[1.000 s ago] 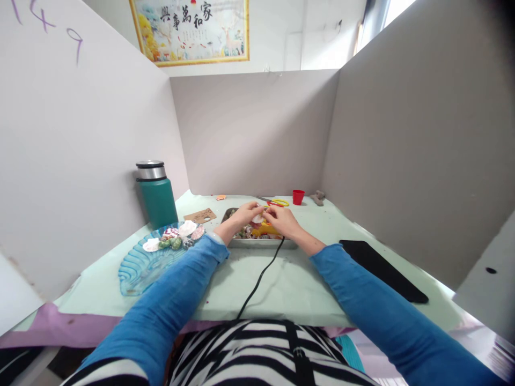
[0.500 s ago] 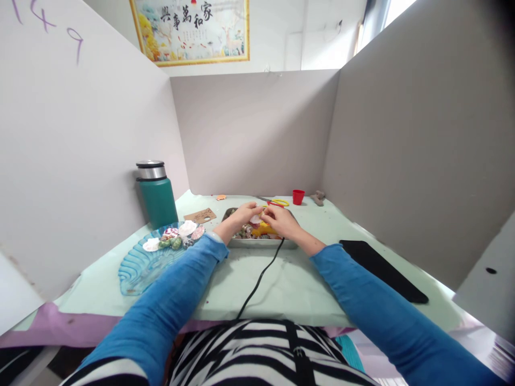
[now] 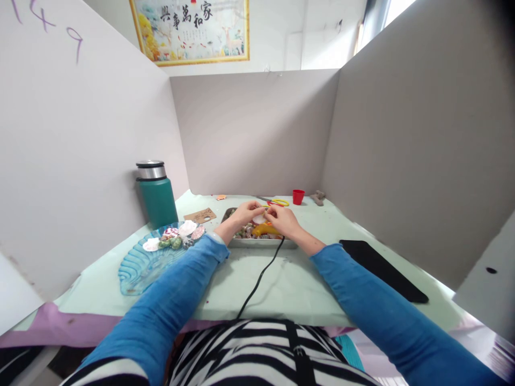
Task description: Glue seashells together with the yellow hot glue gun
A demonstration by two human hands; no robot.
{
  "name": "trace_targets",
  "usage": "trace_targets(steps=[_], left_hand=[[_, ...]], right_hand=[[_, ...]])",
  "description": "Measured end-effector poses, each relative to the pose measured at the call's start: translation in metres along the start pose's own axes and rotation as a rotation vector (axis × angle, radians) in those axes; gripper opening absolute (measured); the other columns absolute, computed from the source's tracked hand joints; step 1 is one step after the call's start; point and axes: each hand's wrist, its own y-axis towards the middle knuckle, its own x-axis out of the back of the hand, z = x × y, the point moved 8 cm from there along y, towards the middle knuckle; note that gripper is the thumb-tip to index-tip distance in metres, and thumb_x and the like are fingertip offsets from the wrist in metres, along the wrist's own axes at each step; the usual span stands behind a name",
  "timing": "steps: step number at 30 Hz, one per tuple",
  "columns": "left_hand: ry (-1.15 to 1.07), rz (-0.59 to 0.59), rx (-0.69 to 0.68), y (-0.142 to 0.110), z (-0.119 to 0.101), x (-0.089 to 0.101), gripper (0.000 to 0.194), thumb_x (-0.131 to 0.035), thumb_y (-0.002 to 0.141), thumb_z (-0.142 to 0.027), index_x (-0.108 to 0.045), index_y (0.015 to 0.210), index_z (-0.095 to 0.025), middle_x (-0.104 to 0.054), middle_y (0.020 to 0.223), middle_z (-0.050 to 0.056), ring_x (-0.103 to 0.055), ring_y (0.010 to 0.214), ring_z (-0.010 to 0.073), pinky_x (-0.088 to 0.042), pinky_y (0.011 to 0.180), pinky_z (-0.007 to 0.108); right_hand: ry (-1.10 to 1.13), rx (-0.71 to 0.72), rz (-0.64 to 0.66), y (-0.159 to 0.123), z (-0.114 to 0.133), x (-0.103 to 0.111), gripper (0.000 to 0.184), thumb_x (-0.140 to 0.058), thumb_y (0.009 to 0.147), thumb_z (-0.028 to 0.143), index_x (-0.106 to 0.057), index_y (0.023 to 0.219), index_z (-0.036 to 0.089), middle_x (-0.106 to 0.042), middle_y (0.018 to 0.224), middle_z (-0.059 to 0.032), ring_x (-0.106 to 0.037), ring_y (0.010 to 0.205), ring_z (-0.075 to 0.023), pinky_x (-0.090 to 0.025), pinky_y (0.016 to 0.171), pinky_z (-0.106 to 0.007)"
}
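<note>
Both hands meet above a metal tray (image 3: 261,244) of small shells. My left hand (image 3: 246,213) is closed, fingers pinching a pale seashell (image 3: 259,219) that hangs just below the fingertips. Close beside it, my right hand (image 3: 282,221) has its thumb and fingers pressed together at the shell's upper edge; whatever is between them is too small to make out. Below the hands, a yellow glue gun (image 3: 265,229) lies in the tray, partly hidden by my right hand. Its black cord (image 3: 259,279) runs over the tray's front rim towards me.
On the left stand a green bottle (image 3: 156,201) and a blue glass dish (image 3: 139,268) with several shells. Behind the tray lie scissors (image 3: 279,202), a red cup (image 3: 298,197) and a brown card (image 3: 201,215). A black flat pad (image 3: 382,271) lies right. Grey panels enclose the table.
My right hand has shifted slightly to the right and the pale shell has turned and moved a little the same way. More of the glue gun shows below.
</note>
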Motion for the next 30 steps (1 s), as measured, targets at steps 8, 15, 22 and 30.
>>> trace_targets(steps=[8,15,22,30], left_hand=[[0.057,-0.045,0.05,-0.003,0.0,0.001,0.013,-0.062,0.077,-0.027,-0.058,0.078,-0.015,-0.056,0.065,-0.002,-0.051,0.057,0.0087,-0.04,0.053,0.02],[0.066,-0.027,-0.002,-0.002,-0.002,0.001,0.018,-0.064,0.075,-0.032,-0.056,0.074,-0.016,-0.054,0.062,-0.003,-0.049,0.056,0.0087,-0.038,0.053,0.021],[0.025,-0.116,-0.042,0.002,-0.001,0.01,0.013,-0.061,0.076,-0.026,-0.053,0.072,-0.016,-0.051,0.059,-0.004,-0.046,0.054,0.0084,-0.035,0.053,0.021],[-0.005,-0.093,-0.023,0.003,0.002,0.008,0.016,-0.063,0.076,-0.029,-0.054,0.074,-0.016,-0.052,0.061,-0.004,-0.046,0.054,0.0078,-0.036,0.053,0.02]], right_hand=[[0.032,0.016,-0.038,0.003,-0.006,-0.001,0.014,-0.058,0.083,0.033,-0.063,0.079,0.021,-0.07,0.078,-0.0019,-0.061,0.071,-0.016,-0.039,0.065,-0.026],[0.096,0.015,-0.057,0.003,-0.007,0.0,0.011,-0.06,0.081,0.031,-0.063,0.082,0.021,-0.07,0.08,-0.0021,-0.061,0.071,-0.0158,-0.04,0.065,-0.026],[0.074,0.024,-0.042,0.0,0.0,0.002,0.027,-0.058,0.083,0.045,-0.065,0.078,0.019,-0.069,0.074,-0.0029,-0.058,0.066,-0.0151,-0.037,0.062,-0.026],[-0.001,0.014,-0.035,0.0,-0.001,0.002,0.032,-0.053,0.086,0.045,-0.065,0.07,0.02,-0.066,0.07,-0.0025,-0.056,0.064,-0.0155,-0.034,0.06,-0.026]])
